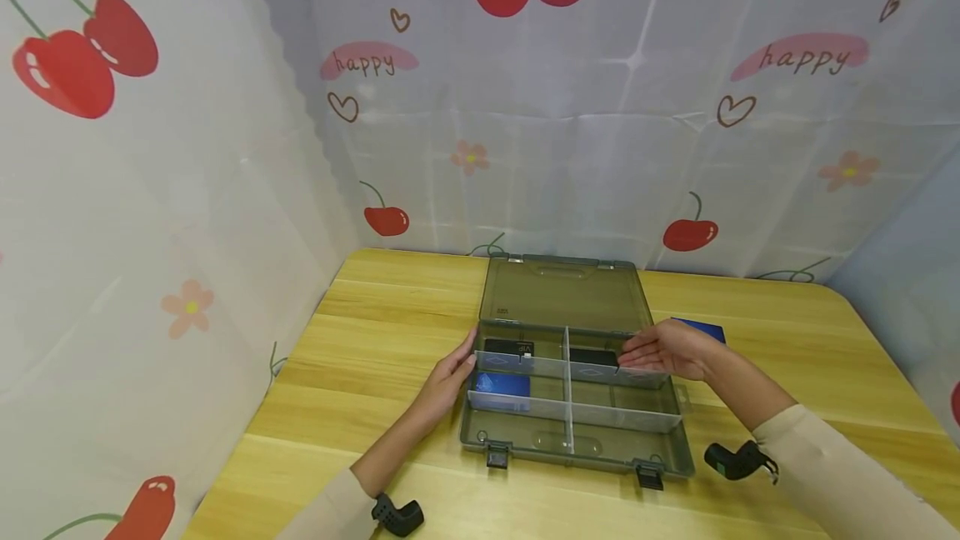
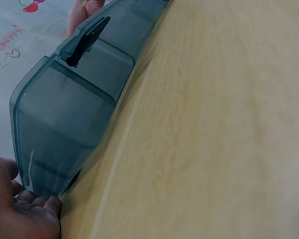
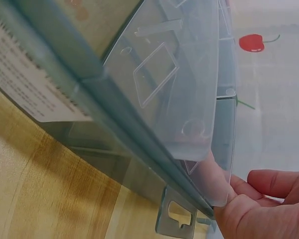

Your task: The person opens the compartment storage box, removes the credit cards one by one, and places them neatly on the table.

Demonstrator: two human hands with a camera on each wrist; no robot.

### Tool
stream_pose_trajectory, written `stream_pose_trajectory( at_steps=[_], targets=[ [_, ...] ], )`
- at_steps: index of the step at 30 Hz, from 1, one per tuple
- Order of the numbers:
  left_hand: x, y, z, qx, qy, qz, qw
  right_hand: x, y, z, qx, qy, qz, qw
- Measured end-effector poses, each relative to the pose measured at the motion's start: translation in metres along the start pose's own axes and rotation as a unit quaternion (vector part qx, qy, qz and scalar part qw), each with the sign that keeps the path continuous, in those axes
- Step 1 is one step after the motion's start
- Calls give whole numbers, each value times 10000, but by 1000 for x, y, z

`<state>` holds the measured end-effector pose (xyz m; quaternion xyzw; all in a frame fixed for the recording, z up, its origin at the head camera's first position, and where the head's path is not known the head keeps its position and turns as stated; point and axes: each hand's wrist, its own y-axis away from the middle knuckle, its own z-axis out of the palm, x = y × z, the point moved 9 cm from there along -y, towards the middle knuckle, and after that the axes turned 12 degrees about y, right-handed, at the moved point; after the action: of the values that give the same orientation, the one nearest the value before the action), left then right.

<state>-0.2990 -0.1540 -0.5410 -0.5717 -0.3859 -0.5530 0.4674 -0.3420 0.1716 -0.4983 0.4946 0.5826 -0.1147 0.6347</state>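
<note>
Your left hand (image 1: 444, 383) rests against the left outer wall of an open, translucent grey-green plastic compartment box (image 1: 630, 442), its fingers laid along the side and the thumb apart from them, as your right hand (image 1: 670, 348) reaches over the right rim into the back right of its 6 compartments. There, your right fingertips are beside a flat black rectangular card (image 1: 592, 357); whether they pinch it cannot be told, as a clear plastic divider (image 1: 626, 417) and its neighbours partly screen the view. The box stands on a pale yellow wood-grain table (image 1: 401, 307), its lid (image 1: 562, 300) laid back behind it and 2 black latches at the front. Across the back row, at left, lies a 2nd dark card marked "VIP" (image 1: 508, 347); in the middle left compartment lies a shiny blue rectangular card (image 1: 504, 384). Behind your right wrist, a dark blue flat rectangular item (image 1: 708, 329) rests on the table, near the lid, before a white cherry-print curtain (image 1: 540, 90).
</note>
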Motion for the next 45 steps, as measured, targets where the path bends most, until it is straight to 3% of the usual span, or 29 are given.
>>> stream_pose_trajectory(
  at_steps=[18,25,36,45],
  targets=[
    [0,-2,1,-20,36,-12,10000,2,0,-2,-123,-356,-76,9993],
    [0,0,0,14,18,-73,10000,-3,1,1,-83,-365,-289,9989],
    [1,-2,-2,5,-33,57,10000,-8,-1,1,767,586,-324,9948],
    [-2,1,0,11,104,7,9999,-10,0,2,1113,695,-392,9906]
  ],
)
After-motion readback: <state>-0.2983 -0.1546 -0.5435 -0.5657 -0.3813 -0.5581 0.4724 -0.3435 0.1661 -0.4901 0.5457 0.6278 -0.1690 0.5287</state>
